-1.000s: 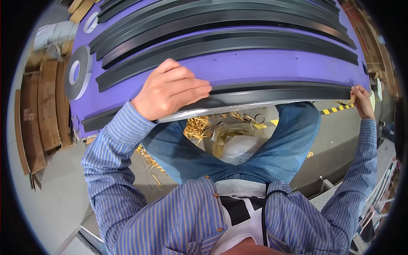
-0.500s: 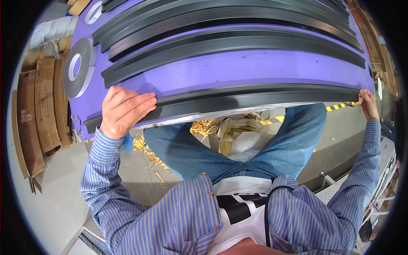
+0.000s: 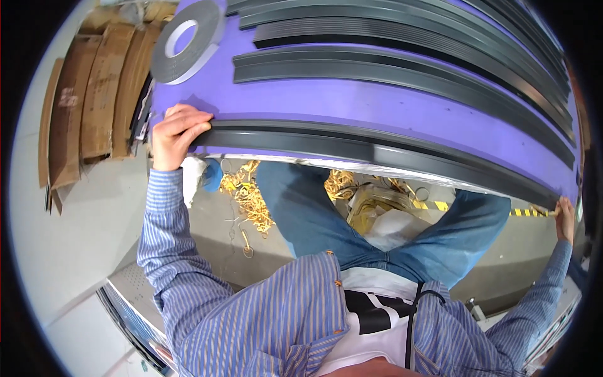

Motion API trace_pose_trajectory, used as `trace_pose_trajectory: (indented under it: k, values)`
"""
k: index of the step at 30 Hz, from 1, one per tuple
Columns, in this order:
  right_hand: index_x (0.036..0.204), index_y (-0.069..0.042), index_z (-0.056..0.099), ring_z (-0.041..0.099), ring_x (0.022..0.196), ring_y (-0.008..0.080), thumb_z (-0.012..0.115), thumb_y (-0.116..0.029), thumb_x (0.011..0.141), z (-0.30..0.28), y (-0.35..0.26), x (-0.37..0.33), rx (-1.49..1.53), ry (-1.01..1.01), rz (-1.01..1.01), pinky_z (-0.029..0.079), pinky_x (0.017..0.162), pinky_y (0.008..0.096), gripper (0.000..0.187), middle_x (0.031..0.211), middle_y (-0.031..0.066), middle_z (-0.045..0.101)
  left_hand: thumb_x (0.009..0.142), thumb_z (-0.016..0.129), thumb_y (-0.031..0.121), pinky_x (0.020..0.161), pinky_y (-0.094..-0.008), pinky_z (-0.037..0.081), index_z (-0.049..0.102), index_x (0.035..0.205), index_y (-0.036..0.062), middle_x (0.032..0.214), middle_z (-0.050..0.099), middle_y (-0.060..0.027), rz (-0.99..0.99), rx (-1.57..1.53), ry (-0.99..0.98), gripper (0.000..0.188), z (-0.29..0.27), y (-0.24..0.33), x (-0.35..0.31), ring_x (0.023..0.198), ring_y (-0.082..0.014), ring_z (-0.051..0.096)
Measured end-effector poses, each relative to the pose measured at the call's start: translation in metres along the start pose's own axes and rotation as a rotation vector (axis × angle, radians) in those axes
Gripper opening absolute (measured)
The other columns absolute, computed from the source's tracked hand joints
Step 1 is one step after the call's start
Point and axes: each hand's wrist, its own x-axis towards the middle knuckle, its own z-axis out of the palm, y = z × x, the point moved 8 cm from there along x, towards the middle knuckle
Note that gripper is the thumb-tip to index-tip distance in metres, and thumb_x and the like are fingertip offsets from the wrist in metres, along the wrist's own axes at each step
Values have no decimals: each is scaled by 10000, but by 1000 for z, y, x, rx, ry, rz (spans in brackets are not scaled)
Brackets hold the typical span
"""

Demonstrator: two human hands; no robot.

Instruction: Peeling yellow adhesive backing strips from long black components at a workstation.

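Observation:
A long dark grey profile strip [image 3: 314, 143] lies along the near edge of the purple tabletop [image 3: 352, 103]. At its left end my left hand [image 3: 176, 138] is closed, thumb and fingers pinching the strip's tip. My right hand [image 3: 565, 220] is closed at the far right end of the same strip, its fingers partly hidden and small in the picture. Beyond the strip, across a band of bare purple surface, another dark profile [image 3: 377, 72] lies roughly parallel to it. A large roll of grey tape [image 3: 210, 47] lies flat at the upper left.
More dark profiles [image 3: 352, 38] lie side by side toward the back. Folded cardboard [image 3: 75, 110] leans left of the table. Below the edge are my legs [image 3: 301, 201], a heap of yellowish bands [image 3: 254, 207] on the floor, a plastic bag [image 3: 396, 226] and yellow-black floor tape [image 3: 531, 212].
My left hand has slid leftward along the strip to its end. The view has turned, so the table appears tilted down to the right. My right hand stays at the right end.

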Motion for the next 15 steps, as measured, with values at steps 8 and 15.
trace_pose_trajectory:
  k: [8, 15]
  values:
    - [844, -94, 553, 514, 622, 69, 573, -168, 875, 45, -19, -18, -186, -51, -34, 404, 561, 196, 82, 696, -12, 537, 809, 643, 36, 753, -268, 469, 670, 875, -40, 833, 666, -82, -386, -162, 125, 104, -27, -69, -42, 816, -155, 592]
    - [819, -67, 582, 542, 575, 86, 599, -109, 845, 107, -67, -65, -11, 10, -76, 417, 503, 220, 52, 711, 13, 583, 836, 622, 42, 781, -261, 466, 650, 1028, -27, 874, 681, -77, -459, -280, 183, 206, -23, -83, -57, 816, -131, 609]
